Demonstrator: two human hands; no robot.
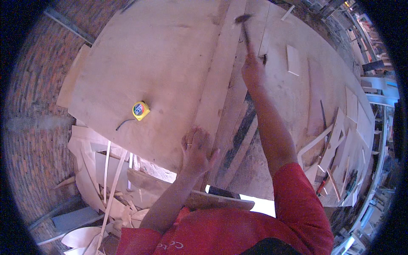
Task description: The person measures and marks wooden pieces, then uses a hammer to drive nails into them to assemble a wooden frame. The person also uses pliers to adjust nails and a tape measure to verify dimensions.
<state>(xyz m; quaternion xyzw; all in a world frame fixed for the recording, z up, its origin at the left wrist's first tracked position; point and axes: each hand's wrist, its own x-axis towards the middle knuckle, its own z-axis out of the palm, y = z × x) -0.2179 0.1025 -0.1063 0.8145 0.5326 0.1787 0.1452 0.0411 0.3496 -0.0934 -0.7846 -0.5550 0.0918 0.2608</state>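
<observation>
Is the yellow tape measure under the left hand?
No: the yellow tape measure lies apart on the large plywood sheet, while the left hand presses flat on the long wooden strip.

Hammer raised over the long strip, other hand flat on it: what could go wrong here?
1. The left hand presses the strip that the hammer in the right hand is raised over; a glancing blow could reach its fingers.
2. The tape measure lies loose on the plywood sheet; blows may jolt it off.
</observation>
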